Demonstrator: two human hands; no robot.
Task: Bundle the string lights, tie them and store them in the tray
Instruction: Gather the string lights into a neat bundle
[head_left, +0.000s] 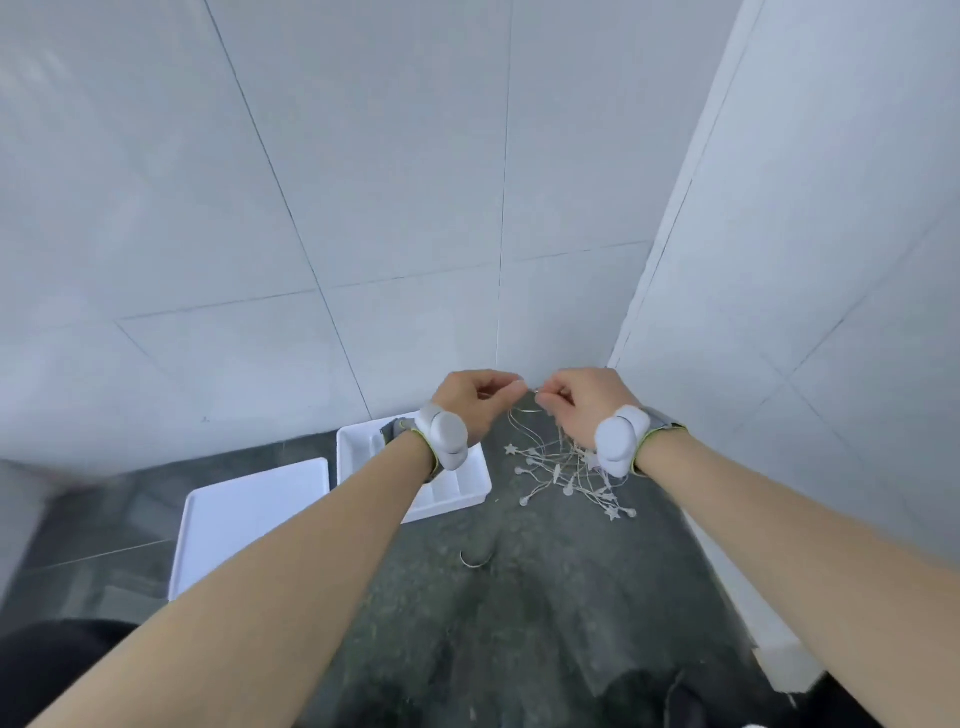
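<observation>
- Both hands are raised close together at the far end of a dark speckled bench, near a tiled wall corner
- The left hand and the right hand each pinch a thin wire of the string lights with curled fingers
- The rest hangs as a loose tangle of small star and round bulbs, partly resting on the bench on the right
- It looks very light, limp and easily snagged; the bulbs seem fragile, so hold the wire rather than the bulbs
- A white divided tray sits left of the lights, and a flat white tray lies nearer left
- A short curved tie lies on the bench, nearer than the lights
</observation>
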